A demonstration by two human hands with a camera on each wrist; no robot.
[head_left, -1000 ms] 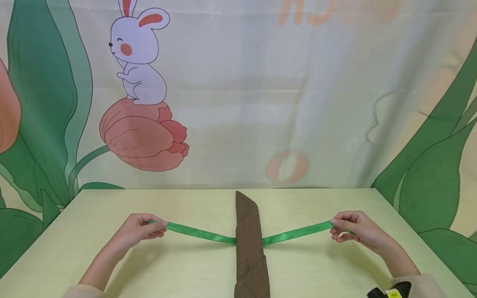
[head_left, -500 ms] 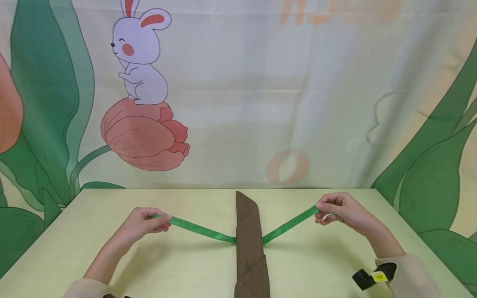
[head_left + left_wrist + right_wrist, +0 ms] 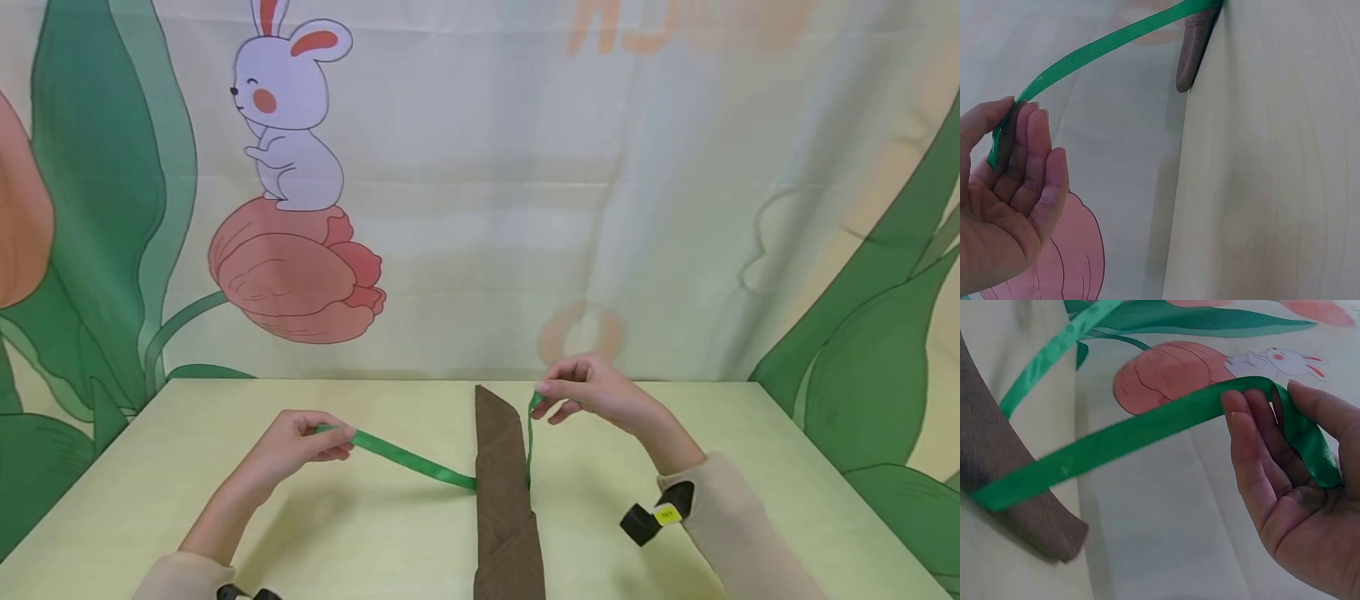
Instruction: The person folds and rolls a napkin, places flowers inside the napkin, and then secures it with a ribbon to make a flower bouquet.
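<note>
A long brown rolled cloth (image 3: 501,500) lies on the table, pointing away from the person. A green satin ribbon (image 3: 412,460) passes beneath it and comes out on both sides. My left hand (image 3: 303,446) pinches one end between thumb and index finger, raised left of the roll. My right hand (image 3: 592,396) pinches the other end, held up just right of the roll's far part, so that side rises almost straight. In the right wrist view the ribbon (image 3: 1122,440) crosses in front of the brown cloth (image 3: 1063,531), and its tail lies along my palm.
The pale wooden table (image 3: 397,550) ends at a hanging cloth backdrop (image 3: 450,208) printed with a rabbit and flowers. A black wrist camera (image 3: 652,512) is strapped over the right sleeve (image 3: 738,525).
My right hand has moved left and up, carrying its ribbon end from far out right to close beside the brown roll. My left hand has risen slightly and shifted a little right, still pinching its end.
</note>
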